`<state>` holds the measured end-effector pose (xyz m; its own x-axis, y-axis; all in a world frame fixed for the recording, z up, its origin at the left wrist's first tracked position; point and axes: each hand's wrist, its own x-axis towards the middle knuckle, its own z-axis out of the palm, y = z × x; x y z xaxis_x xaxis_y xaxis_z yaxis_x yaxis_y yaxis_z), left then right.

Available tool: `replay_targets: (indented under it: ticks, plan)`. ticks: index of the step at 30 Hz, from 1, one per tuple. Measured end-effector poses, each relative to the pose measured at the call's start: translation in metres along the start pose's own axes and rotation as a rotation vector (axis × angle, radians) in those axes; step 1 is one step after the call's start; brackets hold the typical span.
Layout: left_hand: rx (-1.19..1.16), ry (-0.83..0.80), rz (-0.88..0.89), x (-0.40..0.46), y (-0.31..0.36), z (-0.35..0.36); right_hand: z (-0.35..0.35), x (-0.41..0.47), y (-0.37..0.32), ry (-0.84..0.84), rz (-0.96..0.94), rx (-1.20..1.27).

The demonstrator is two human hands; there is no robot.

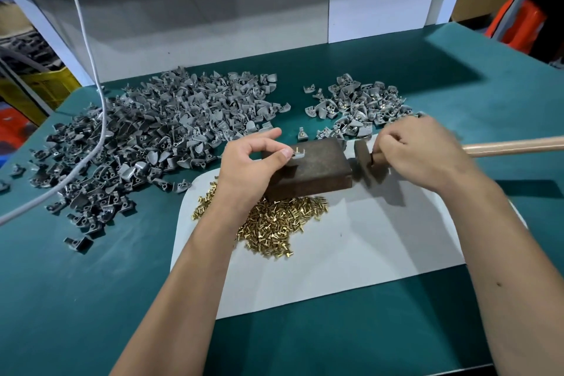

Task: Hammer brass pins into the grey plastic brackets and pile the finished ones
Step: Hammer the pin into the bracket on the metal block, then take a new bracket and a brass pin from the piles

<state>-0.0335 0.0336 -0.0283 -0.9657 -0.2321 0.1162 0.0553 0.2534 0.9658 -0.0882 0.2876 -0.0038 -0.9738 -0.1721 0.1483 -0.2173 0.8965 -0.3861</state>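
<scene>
Brass pins beside rusty block

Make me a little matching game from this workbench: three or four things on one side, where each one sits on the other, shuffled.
Things:
1. heap of small brass pins
2. wooden-handled hammer
3. single grey plastic bracket
4. big pile of grey plastic brackets

Places:
A. on the brown metal block
B. on the white sheet
C. in the right hand
D. on the green mat, far left

Pairs: 1-B, 2-C, 3-A, 4-D
</scene>
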Motion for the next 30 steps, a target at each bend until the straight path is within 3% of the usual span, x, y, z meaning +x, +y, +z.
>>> replay_targets:
  ticks: [4,6,9,12,16,20,26,30]
  plan:
    - [-0.027,-0.007,0.008,0.000,0.000,0.001,0.008,0.001,-0.004,-0.054,0.015,-0.030]
    - [-0.030,-0.005,0.009,0.000,0.000,0.001,0.012,-0.001,-0.010,0.014,-0.033,-0.037]
    - [-0.035,-0.012,0.023,-0.001,0.000,0.003,0.018,-0.007,-0.030,0.202,-0.288,0.108]
    - [-0.051,-0.025,0.036,-0.003,0.001,0.005,0.027,-0.013,-0.051,0.182,-0.529,0.183]
    - [-0.064,-0.028,0.042,-0.005,0.004,0.005,0.036,-0.011,-0.056,0.206,-0.601,0.250]
    - [-0.061,0.093,0.089,-0.003,0.007,0.002,0.039,-0.009,-0.052,0.271,-0.482,0.303]
    - [0.032,0.426,0.123,0.006,0.005,-0.026,0.041,0.002,-0.038,0.385,-0.088,0.360]
    - [0.168,0.537,0.152,0.006,0.008,-0.041,0.040,0.002,-0.039,0.380,-0.031,0.446]
